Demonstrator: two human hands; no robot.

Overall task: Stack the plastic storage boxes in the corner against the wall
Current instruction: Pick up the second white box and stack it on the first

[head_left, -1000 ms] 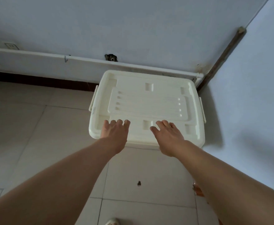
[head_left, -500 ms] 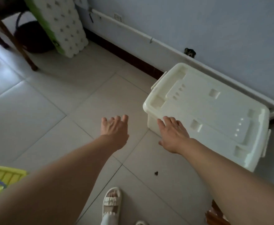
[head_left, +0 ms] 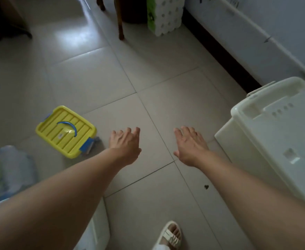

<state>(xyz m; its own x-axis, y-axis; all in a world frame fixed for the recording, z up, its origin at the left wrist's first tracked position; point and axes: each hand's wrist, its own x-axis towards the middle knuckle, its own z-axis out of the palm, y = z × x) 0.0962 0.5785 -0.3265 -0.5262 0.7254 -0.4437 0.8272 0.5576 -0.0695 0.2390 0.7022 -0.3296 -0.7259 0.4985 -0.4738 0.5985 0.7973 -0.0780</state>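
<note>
Both hands have come off the white storage box (head_left: 281,139), which sits by the wall at right; left hand (head_left: 125,144) and right hand (head_left: 190,145) hover empty, fingers loosely spread, toward the yellow box (head_left: 66,131), likely next

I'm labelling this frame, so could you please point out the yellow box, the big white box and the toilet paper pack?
yellow box (head_left: 66,131), head view, middle of lid.
white box (head_left: 281,141), head view, lid top.
toilet paper pack (head_left: 166,15), head view, front face.

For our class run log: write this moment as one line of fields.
hands: left open, right open, both empty | white box: by wall, lid on | yellow box: on floor, unstacked
</note>
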